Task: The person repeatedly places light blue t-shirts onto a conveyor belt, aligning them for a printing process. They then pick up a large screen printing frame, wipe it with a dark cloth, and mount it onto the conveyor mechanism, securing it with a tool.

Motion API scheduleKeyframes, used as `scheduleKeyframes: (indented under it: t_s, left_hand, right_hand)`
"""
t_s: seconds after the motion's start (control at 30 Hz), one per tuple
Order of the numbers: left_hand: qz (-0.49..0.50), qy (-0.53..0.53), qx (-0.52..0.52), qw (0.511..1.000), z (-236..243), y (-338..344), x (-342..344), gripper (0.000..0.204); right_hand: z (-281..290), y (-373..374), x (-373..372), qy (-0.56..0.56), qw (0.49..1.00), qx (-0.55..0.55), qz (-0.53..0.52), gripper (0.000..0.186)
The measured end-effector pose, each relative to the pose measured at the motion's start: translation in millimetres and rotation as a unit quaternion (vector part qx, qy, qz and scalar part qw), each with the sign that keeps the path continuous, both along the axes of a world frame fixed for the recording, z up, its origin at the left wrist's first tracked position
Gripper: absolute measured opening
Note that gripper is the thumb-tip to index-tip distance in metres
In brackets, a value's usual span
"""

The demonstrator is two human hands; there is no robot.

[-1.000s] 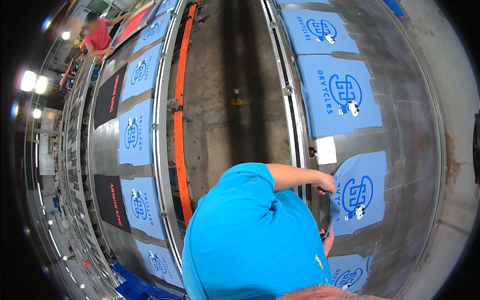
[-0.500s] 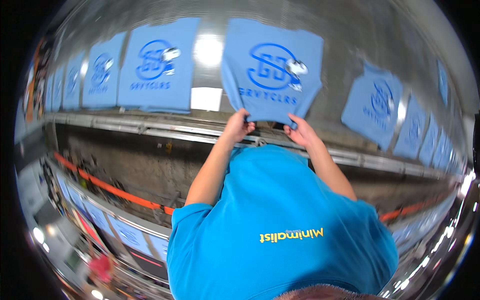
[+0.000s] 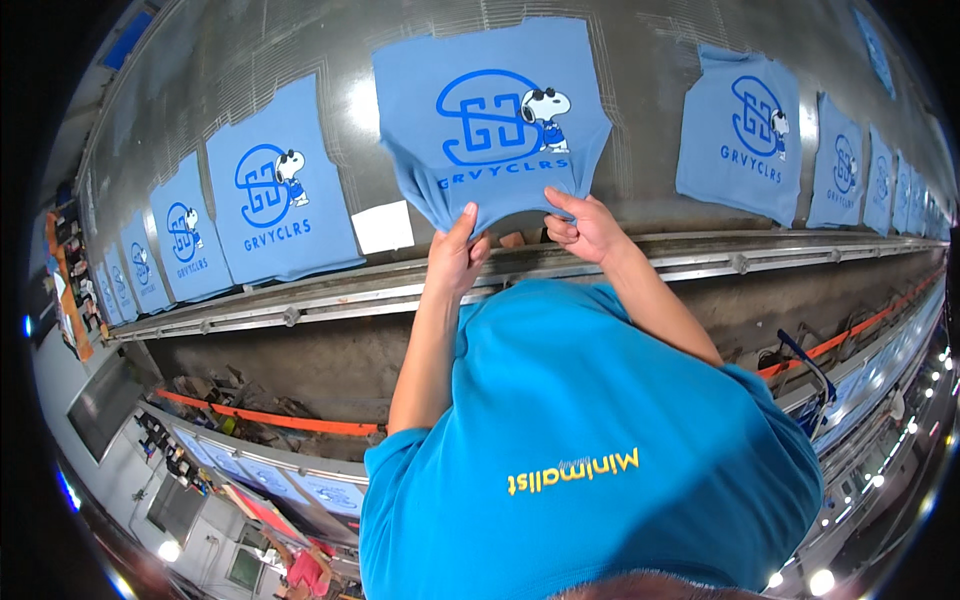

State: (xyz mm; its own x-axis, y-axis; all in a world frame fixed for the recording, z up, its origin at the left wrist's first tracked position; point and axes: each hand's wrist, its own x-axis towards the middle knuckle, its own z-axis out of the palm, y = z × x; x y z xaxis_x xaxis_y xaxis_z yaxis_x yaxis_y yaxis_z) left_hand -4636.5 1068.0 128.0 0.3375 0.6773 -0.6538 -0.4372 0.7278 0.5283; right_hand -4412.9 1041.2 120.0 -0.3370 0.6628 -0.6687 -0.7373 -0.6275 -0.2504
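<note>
A light blue fabric panel (image 3: 500, 90) with a darker blue printed emblem and a white cartoon dog lies on the long dark table in front of me. Its far part rests flat, while the near edge is pulled up and gathered into folds. My left hand (image 3: 460, 258) pinches the near left corner between thumb and fingers. At the near right corner, my right hand (image 3: 588, 228) grips the fabric in the same way, thumb on top. Between the hands the edge sags in a curve. A white paper-like square (image 3: 383, 228) lies beside the panel, left of my left hand.
Matching printed panels line the table on the left (image 3: 270, 190) and right (image 3: 745, 130). A metal rail (image 3: 690, 268) runs along the near edge of the dark table (image 3: 640, 100). Behind me are an orange rail (image 3: 270, 416), another table with panels, and a person in red (image 3: 308, 570).
My view has turned, so the table's rows appear shifted. Both hands still hold the panel's near corners, and its near edge now looks more stretched between them.
</note>
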Motion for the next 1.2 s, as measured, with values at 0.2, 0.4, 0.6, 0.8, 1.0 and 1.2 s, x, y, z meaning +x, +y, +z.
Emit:
scheduleKeyframes:
  t_s: [0.2,0.4,0.6,0.8,1.0,1.2]
  left_hand:
    - [0.047,0.144,0.134,0.979,43,97,19,0.03]
    - [-0.011,0.126,0.349,0.929,210,219,48,0.028]
    - [-0.063,-0.056,0.522,0.849,305,216,28,0.032]
    - [-0.013,-0.003,0.57,0.822,316,150,39,0.044]
    - [-0.031,0.025,0.29,0.956,126,-1,-39,0.046]
    - [-0.005,-0.038,0.24,0.97,123,-27,-64,0.037]
  right_hand:
    - [23,86,1,-0.005,0.999,0.053,-0.011,0.015]
    - [194,205,41,-0.03,0.93,0.365,-0.041,0.026]
    - [283,187,52,-0.237,0.794,0.555,-0.066,0.028]
    - [306,129,66,-0.368,0.749,0.517,-0.19,0.054]
    - [163,-43,34,-0.327,0.885,0.157,-0.291,0.046]
    - [157,-97,82,-0.321,0.894,0.167,-0.263,0.037]
